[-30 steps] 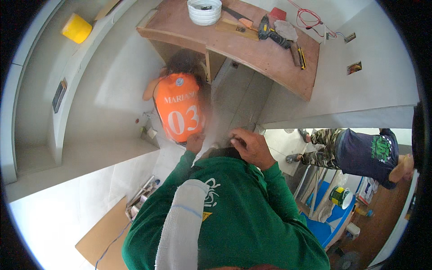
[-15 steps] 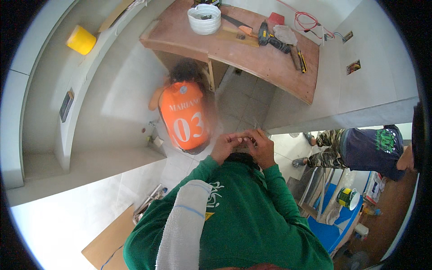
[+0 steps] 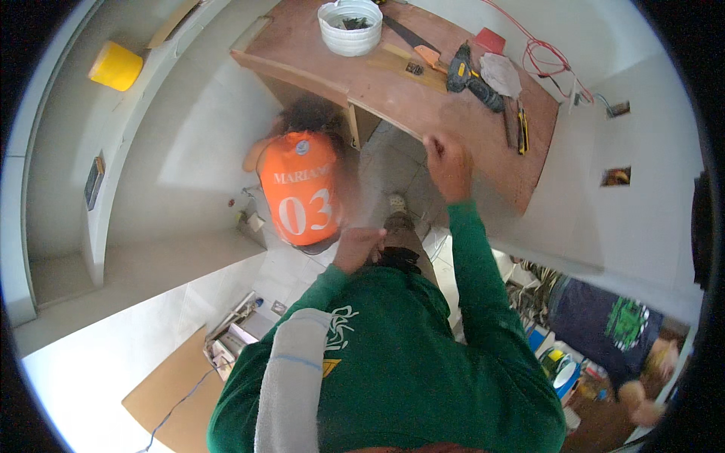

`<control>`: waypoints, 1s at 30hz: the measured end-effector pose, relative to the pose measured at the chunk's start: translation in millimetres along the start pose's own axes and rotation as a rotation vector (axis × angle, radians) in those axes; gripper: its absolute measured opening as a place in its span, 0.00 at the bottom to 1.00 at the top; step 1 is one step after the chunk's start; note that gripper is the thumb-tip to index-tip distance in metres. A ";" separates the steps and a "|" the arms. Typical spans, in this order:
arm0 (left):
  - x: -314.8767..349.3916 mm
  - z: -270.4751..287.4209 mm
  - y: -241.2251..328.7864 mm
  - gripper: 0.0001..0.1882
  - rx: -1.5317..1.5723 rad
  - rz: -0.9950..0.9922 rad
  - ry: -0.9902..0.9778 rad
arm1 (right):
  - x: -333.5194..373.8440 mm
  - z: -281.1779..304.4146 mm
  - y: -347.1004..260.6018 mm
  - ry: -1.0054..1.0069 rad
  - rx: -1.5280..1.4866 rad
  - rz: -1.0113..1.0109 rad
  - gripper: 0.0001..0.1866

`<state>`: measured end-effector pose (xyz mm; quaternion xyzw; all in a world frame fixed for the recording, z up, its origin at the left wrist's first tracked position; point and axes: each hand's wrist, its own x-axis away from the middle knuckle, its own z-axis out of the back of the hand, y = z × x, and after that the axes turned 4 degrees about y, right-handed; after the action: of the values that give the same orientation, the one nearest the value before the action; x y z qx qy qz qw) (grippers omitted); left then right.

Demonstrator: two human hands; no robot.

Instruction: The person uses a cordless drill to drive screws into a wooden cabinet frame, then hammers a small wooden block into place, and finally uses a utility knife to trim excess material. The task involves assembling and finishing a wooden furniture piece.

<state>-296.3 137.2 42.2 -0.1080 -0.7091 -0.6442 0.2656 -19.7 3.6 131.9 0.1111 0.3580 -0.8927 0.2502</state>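
Observation:
My left hand [image 3: 361, 248] is held low before my waist, its fingers curled together. Whatever it may hold is too small to make out. My right hand [image 3: 451, 167] reaches forward beside the front edge of the wooden worktop [image 3: 400, 94], its fingers drawn in with thumb and forefinger close together. I cannot make out anything between them. On the worktop beyond it lie a cordless drill [image 3: 472, 77], a yellow-and-black utility knife [image 3: 522, 130] and a handsaw [image 3: 408, 38] with an orange handle. A white tub [image 3: 350, 29] holding small dark pieces stands farther left.
A person in an orange shirt [image 3: 302, 192] crouches by the worktop's left end. Another person in a dark shirt [image 3: 604, 325] is at the lower right. Red cable [image 3: 540, 53] hangs at the wall near open wall boxes [image 3: 616, 177]. A yellow container [image 3: 115, 66] sits on the left shelf.
My hands, together before, have parted: the right has gone forward and up to the worktop's edge, while the left stays near my waist. The person in the dark shirt has shifted lower in view.

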 end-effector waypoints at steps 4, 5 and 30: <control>-37.2 -7.5 6.8 0.11 0.164 -0.021 0.204 | -174.8 -71.2 40.1 -0.040 0.000 0.135 0.14; -44.9 -14.7 10.1 0.11 0.197 -0.079 0.234 | -211.4 -88.7 49.0 -0.075 0.085 0.188 0.13; -92.7 -104.6 63.2 0.12 0.517 -0.146 0.788 | -328.1 -166.8 102.7 -0.340 0.283 0.295 0.25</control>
<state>-162.7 62.5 51.5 0.2642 -0.6972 -0.4554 0.4865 316.4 176.4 75.8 0.0446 0.1626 -0.8935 0.4162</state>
